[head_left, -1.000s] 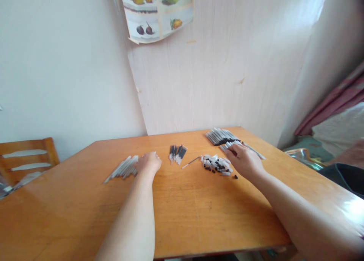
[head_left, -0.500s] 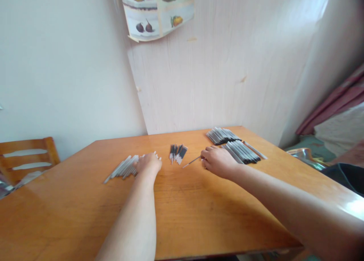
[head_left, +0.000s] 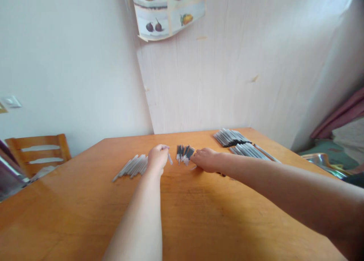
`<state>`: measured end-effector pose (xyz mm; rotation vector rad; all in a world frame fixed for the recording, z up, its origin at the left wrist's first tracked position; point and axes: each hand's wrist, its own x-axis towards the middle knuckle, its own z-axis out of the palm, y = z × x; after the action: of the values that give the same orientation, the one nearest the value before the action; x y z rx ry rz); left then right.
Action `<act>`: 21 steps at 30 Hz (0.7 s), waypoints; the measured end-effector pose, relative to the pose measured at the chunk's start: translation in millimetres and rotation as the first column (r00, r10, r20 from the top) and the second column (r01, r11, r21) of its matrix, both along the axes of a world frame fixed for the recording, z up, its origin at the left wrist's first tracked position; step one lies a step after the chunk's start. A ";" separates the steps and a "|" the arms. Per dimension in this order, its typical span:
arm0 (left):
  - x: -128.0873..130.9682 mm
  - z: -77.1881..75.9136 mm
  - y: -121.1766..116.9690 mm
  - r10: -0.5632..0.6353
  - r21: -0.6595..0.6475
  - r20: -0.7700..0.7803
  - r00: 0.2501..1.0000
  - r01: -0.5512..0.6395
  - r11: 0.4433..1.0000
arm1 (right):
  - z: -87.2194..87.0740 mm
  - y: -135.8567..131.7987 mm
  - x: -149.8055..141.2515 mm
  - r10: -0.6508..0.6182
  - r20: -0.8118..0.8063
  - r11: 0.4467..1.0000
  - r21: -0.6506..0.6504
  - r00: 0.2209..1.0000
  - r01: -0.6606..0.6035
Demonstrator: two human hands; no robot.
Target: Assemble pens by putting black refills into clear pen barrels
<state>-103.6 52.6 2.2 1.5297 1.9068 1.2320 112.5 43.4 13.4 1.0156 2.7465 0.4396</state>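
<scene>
Pale wall [head_left: 227, 90] behind a glossy worktop [head_left: 184, 219]. Loosely fanned, the slim refills [head_left: 186, 153] could scatter if the right hand [head_left: 205, 160], close at their three o'clock, brushes them; its grip I cannot tell. They look dark, pale-ended. At their nine o'clock, the left hand [head_left: 158, 158] pinches a translucent tube [head_left: 170, 159].

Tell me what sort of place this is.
Probably a room in a home, perhaps a dining area: a wooden table, a slatted chair beside it and a fruit picture on the wall.
</scene>
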 end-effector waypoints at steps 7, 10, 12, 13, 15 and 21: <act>8.3 7.7 -2.3 -0.038 0.045 0.408 0.912 0.021 0.999 | -2.9 14.9 -4.9 0.047 0.037 0.997 -0.067 0.998 -0.045; 10.5 5.9 -4.1 -0.062 0.071 0.390 0.919 0.037 0.997 | -4.8 18.0 -6.6 0.046 0.040 0.997 -0.062 0.998 -0.044; 12.8 5.7 -7.0 -0.084 0.094 0.355 0.931 0.054 0.994 | -4.4 17.9 -8.2 0.040 0.052 0.997 -0.064 0.998 -0.036; 14.0 6.3 -8.8 -0.092 0.105 0.345 0.934 0.059 0.993 | -3.7 17.2 -9.2 0.039 0.060 0.997 -0.066 0.997 -0.035; 15.9 8.8 -12.8 -0.107 0.124 0.350 0.931 0.067 0.990 | -1.6 15.0 -11.3 0.039 0.078 0.997 -0.073 0.996 -0.033; 16.1 16.7 -17.5 -0.133 0.128 0.521 0.843 0.077 0.989 | 6.9 3.8 -19.6 0.019 0.097 0.991 -0.135 0.995 -0.006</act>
<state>-87.6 35.1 18.9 1.1540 1.3981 1.5268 92.9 47.2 20.3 0.9188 2.6557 0.2934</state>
